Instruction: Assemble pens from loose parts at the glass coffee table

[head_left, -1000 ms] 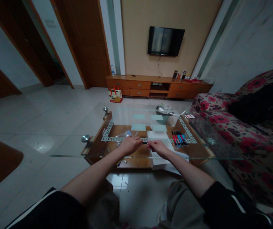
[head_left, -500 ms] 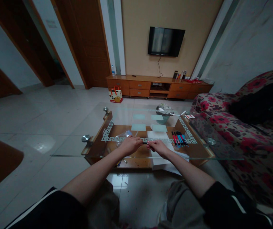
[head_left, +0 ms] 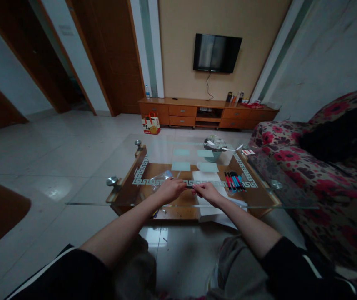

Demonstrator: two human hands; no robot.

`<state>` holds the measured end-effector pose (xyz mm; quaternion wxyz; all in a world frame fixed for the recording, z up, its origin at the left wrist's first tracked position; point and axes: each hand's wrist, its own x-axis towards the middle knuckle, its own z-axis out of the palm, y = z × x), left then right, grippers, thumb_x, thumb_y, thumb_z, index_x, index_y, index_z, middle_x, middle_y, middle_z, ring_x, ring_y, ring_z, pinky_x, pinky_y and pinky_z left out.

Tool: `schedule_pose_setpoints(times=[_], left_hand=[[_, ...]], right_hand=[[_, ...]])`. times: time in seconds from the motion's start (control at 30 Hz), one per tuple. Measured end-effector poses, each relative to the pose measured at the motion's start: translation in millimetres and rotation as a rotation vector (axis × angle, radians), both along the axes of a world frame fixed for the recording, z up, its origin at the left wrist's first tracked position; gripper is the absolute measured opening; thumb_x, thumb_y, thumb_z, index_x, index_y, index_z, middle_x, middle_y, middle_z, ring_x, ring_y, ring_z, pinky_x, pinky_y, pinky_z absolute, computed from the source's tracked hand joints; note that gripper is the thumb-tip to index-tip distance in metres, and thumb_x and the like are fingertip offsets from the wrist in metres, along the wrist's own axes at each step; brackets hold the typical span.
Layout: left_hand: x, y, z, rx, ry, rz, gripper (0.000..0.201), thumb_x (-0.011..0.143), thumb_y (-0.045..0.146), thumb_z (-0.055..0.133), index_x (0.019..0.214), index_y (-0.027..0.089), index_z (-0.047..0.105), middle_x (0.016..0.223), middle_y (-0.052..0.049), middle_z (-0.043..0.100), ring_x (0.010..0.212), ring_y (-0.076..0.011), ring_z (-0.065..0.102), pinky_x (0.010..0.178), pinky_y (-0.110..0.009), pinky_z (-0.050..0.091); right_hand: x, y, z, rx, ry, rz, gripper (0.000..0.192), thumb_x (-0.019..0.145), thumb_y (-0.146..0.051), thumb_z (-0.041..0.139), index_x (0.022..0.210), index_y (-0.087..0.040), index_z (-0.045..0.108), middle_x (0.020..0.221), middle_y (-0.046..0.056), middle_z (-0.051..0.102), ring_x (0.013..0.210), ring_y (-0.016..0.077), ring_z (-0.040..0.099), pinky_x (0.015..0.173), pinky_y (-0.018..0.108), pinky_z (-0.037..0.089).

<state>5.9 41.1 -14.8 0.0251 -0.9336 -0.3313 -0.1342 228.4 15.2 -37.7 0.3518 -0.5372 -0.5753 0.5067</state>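
Above the near edge of the glass worktop (head_left: pixel 103 196), a slim dark pen (head_left: pixel 190 187) is gripped at both ends by the left hand (head_left: pixel 169 189) and right hand (head_left: pixel 208 192), fingers closed.

No legible text or labels anywhere

Red-flowered sofa (head_left: pixel 315 175), red-blue pens (head_left: pixel 235 181)

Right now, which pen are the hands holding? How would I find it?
Find the glass coffee table by the flowery sofa. At its near edge, the left hand and right hand meet around a dark pen. Unlike the row of pens lying to the right, it is held.
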Motion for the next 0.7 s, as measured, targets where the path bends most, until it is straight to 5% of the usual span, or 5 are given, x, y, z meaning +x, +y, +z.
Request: schedule_pose_setpoints(times=[0.37,0.57,0.7], left_hand=[[-2.5,2.6,-2.3,-0.02,0.0,0.014,0.027,0.1,0.038,0.045,0.095,0.022,0.067,0.087,-0.004,0.067,0.079,-0.0169,0.063,0.074,-0.029,0.043],[-2.5,0.9,-2.3,-0.002,-0.027,0.014,0.027,0.1,0.037,0.045,0.096,0.021,0.066,0.089,-0.005,0.067,0.081,-0.0175,0.063,0.076,-0.029,0.045],[-2.4,-0.2,-1.0,0.011,-0.041,0.016,0.026,0.1,0.037,0.045,0.098,0.02,0.065,0.092,-0.005,0.067,0.085,-0.0185,0.063,0.077,-0.031,0.044]], right_hand=[[6.0,1.2,-3.7,0.162,-0.102,0.05,0.042,0.081,-0.053,0.063,0.075,-0.013,0.076,0.061,0.002,0.062,0.059,0.013,0.05,0.055,0.024,0.035],[4.5,2.5,-6.8,0.157,-0.002,0.0,0.042,0.07,-0.044,0.077,0.099,-0.015,0.073,0.087,0.005,0.071,0.071,0.0148,0.057,0.063,0.025,0.044],[5.5,4.6,-9.6,0.102,-0.004,-0.028,0.044,0.082,-0.057,0.061,0.09,-0.015,0.069,0.078,0.005,0.067,0.062,0.0132,0.055,0.052,0.023,0.04]])
